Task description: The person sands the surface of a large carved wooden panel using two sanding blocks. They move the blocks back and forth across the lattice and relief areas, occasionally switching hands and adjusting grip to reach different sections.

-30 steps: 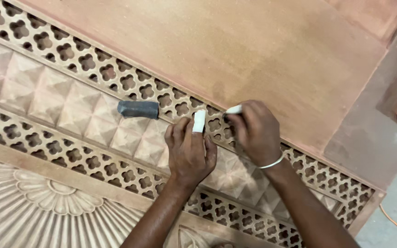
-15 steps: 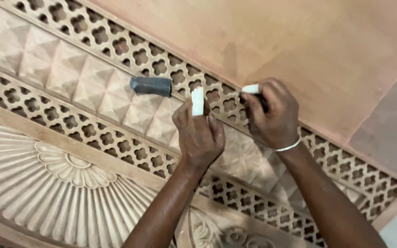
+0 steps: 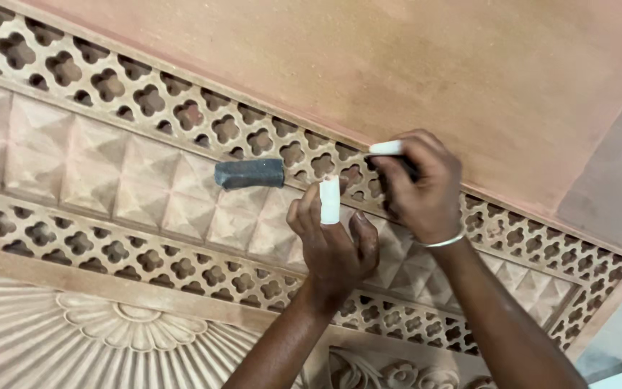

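Left hand [image 3: 334, 248] loosely curled, taped finger up, gripping nothing; right hand [image 3: 419, 186] clamped on a dark tool [image 3: 397, 167] over carved panel [image 3: 109, 180]; grey block [image 3: 249, 173] lay left.

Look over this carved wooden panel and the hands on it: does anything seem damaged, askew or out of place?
No damage shows on the carved panel. One loose thing stands out: a dark grey block lying apart from both hands on the pyramid band. The left hand and right hand each have a white-wrapped finger.
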